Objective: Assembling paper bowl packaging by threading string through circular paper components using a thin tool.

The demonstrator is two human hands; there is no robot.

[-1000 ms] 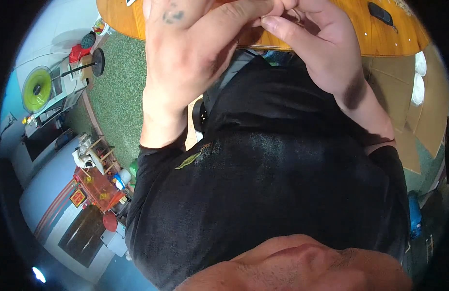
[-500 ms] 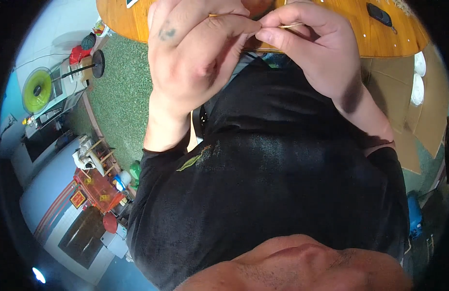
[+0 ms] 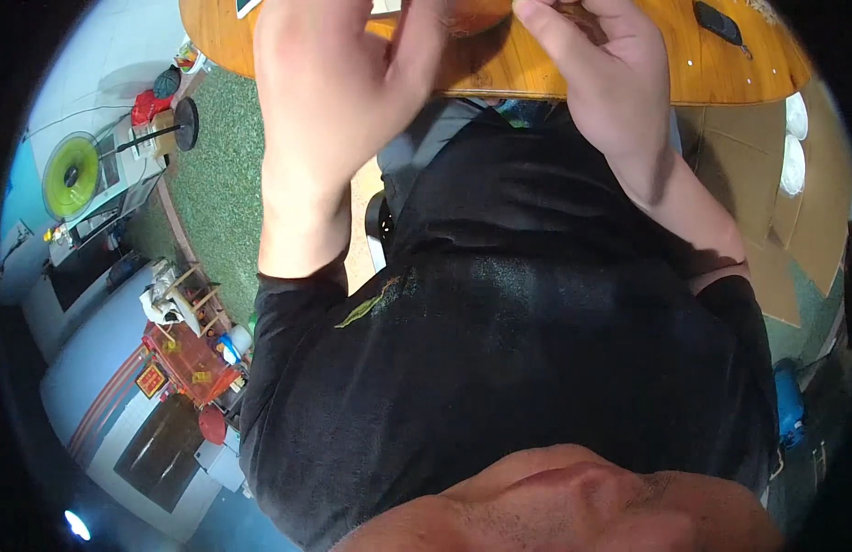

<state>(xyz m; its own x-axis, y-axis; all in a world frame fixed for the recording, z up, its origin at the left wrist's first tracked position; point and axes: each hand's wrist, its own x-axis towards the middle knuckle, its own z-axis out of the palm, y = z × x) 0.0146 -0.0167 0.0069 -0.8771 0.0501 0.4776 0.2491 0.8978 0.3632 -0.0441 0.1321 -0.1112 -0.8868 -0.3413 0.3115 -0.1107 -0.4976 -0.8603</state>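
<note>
Over the near edge of the wooden table [image 3: 500, 69], my left hand [image 3: 339, 83] is raised with its back towards me. The upper edge cuts off its fingertips, so what they do is hidden. Higher up to the right, my right hand [image 3: 615, 83] has its thumb and fingers drawn together in a pinch at the upper edge. Whatever lies between them is too small and cut off to make out. A reddish-brown rounded object [image 3: 477, 17], only partly visible, lies on the table between the two hands.
A black key fob [image 3: 719, 26] lies on the table's right side. Flattened cardboard [image 3: 739, 202] and white round items [image 3: 792, 166] are right of me. A green fan [image 3: 72, 177] stands at far left, above a red table [image 3: 189, 359]. A leaf [image 3: 360, 311] clings to my black shirt.
The two hands, which met at a thin pale strand, are now apart. My left hand has moved left and up; my right hand has risen slightly towards the upper edge.
</note>
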